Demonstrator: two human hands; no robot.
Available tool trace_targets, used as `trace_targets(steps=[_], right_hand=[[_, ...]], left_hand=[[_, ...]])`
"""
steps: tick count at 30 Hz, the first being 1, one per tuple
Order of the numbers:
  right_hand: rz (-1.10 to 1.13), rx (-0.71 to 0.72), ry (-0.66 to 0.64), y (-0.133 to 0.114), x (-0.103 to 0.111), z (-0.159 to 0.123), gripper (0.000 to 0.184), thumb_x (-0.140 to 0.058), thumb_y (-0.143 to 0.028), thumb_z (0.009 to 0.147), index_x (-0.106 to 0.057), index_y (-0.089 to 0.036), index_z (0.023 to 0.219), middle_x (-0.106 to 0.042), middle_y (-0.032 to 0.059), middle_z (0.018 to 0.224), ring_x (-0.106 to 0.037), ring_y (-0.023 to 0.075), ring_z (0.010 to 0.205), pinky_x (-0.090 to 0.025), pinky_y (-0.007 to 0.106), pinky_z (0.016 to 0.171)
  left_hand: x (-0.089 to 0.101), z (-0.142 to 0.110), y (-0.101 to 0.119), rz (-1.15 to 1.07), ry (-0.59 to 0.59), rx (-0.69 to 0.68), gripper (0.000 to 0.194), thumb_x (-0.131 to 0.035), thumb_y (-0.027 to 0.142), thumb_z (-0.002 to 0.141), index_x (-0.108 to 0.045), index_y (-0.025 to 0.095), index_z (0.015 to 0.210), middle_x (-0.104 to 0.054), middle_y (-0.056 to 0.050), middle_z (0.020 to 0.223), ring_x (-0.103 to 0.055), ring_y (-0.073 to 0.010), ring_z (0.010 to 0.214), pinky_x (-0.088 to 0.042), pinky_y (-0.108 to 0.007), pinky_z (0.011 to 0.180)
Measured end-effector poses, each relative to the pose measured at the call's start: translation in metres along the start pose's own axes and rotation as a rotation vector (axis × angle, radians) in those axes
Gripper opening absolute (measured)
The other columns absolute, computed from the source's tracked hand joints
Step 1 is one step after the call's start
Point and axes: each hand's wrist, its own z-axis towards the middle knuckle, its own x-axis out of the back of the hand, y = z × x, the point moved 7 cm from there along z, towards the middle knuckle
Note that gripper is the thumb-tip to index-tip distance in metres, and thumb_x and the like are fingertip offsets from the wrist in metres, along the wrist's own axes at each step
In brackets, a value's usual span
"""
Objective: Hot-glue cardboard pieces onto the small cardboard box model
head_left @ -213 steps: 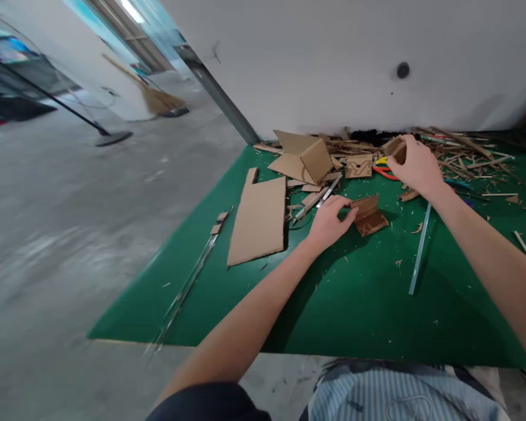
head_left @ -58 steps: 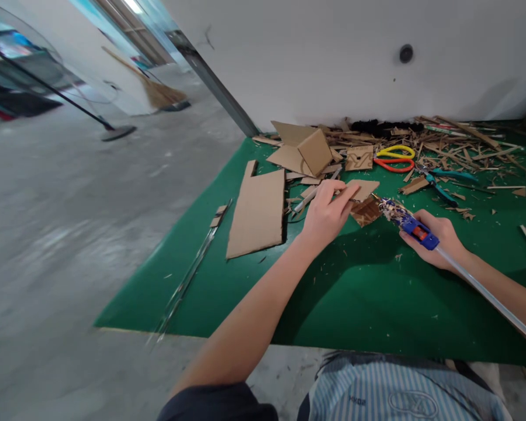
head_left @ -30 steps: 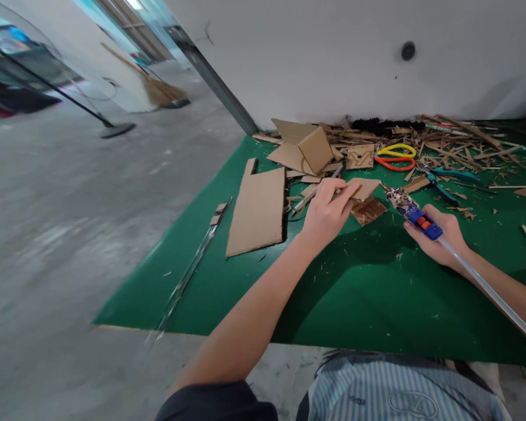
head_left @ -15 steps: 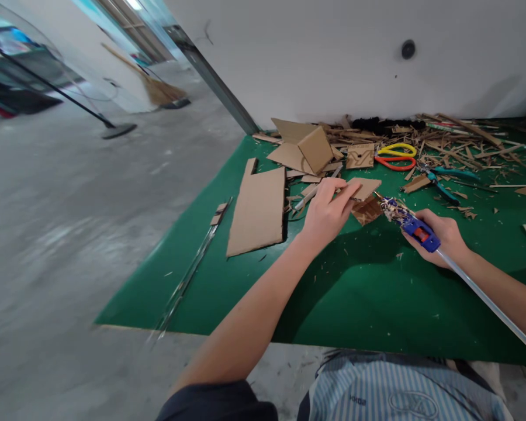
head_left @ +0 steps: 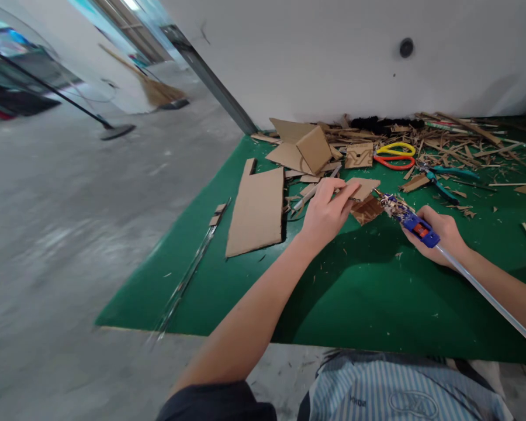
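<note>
My left hand [head_left: 328, 207] grips a small piece of cardboard [head_left: 364, 188], its fingers closed on the left part of it. A darker brown, taped-looking cardboard flap [head_left: 367, 210] shows just below that piece; whether the two are joined I cannot tell. Wrapped in my right hand [head_left: 440, 237] is a blue hot glue gun [head_left: 416, 227] with a long clear glue stick [head_left: 486, 295] running out of its back. Bits of scrap cling around the gun's front. The nozzle tip is at the right edge of the cardboard piece; whether it touches I cannot tell.
On the green tabletop [head_left: 333, 304] lie a large cardboard sheet [head_left: 258, 213], clear glue sticks [head_left: 188, 272] at the left edge, and a utility knife [head_left: 304, 200]. Behind are a folded cardboard shape [head_left: 314, 149], yellow-and-orange scissors [head_left: 394, 156], teal pliers [head_left: 442, 181] and heaped cardboard scraps [head_left: 460, 140].
Almost nothing differs. The whole view has shifted very slightly; both hands keep their hold, with the nozzle still at the cardboard's right edge.
</note>
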Motion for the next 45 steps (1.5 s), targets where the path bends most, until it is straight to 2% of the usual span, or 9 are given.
trace_targets(steps=[8,16,21,24,28,39,45], right_hand=[[0.019,-0.081,0.067,-0.004,0.007,0.007,0.027,-0.064,-0.035,0.079,-0.039,-0.025,0.075,-0.046,-0.0061,0.056,-0.042,0.0094,0.043,-0.031,0.021,0.044],[0.034,-0.102,0.083,-0.003,0.008,0.01,0.031,-0.063,-0.036,0.079,-0.036,-0.026,0.071,-0.044,-0.0063,0.053,-0.037,0.009,0.04,-0.029,0.023,0.042],[0.031,-0.104,0.088,-0.007,0.011,0.01,0.02,-0.063,-0.038,0.08,-0.049,-0.024,0.079,-0.055,-0.0029,0.056,-0.047,0.0117,0.041,-0.035,0.024,0.043],[0.021,-0.043,0.062,-0.009,0.009,0.007,0.019,-0.063,-0.037,0.08,-0.056,-0.024,0.091,-0.063,-0.0003,0.064,-0.056,0.0143,0.046,-0.04,0.025,0.047],[0.009,0.014,-0.013,-0.006,0.001,0.0,0.024,-0.066,-0.037,0.078,-0.057,-0.025,0.097,-0.066,-0.0005,0.069,-0.06,0.0153,0.051,-0.043,0.025,0.05],[0.02,0.022,-0.082,-0.012,-0.003,0.0,0.02,-0.064,-0.036,0.077,-0.052,-0.026,0.088,-0.06,-0.0035,0.059,-0.055,0.0144,0.046,-0.039,0.024,0.047],[0.052,0.033,-0.115,-0.015,-0.004,0.0,0.024,-0.066,-0.034,0.072,-0.049,-0.027,0.086,-0.058,-0.0048,0.059,-0.055,0.0145,0.045,-0.04,0.024,0.047]], left_hand=[[0.002,0.002,0.001,-0.004,0.016,-0.014,0.035,-0.049,0.011,0.093,-0.059,0.017,0.126,-0.053,-0.011,0.099,-0.054,-0.0211,0.096,-0.05,-0.033,0.08],[0.0,0.001,-0.002,-0.024,0.015,0.008,0.037,-0.046,0.012,0.095,-0.058,0.019,0.129,-0.053,-0.011,0.101,-0.055,-0.0214,0.098,-0.05,-0.034,0.081],[0.001,0.001,-0.002,-0.015,0.013,0.004,0.038,-0.046,0.012,0.095,-0.057,0.019,0.13,-0.053,-0.011,0.1,-0.055,-0.0216,0.097,-0.051,-0.034,0.079],[0.0,0.0,-0.002,-0.026,-0.011,0.014,0.038,-0.048,0.013,0.094,-0.058,0.02,0.13,-0.053,-0.011,0.1,-0.055,-0.0222,0.096,-0.05,-0.035,0.08],[0.0,0.001,-0.004,-0.074,-0.012,0.043,0.037,-0.051,0.011,0.093,-0.06,0.02,0.128,-0.054,-0.011,0.1,-0.055,-0.0222,0.097,-0.049,-0.036,0.084],[0.002,0.003,0.002,0.014,0.024,-0.017,0.036,-0.049,0.008,0.091,-0.059,0.019,0.124,-0.053,-0.01,0.097,-0.054,-0.0211,0.093,-0.05,-0.033,0.078],[0.0,0.003,0.002,0.025,-0.012,-0.016,0.035,-0.048,0.008,0.092,-0.058,0.018,0.124,-0.054,-0.011,0.098,-0.053,-0.0216,0.094,-0.051,-0.034,0.077]])
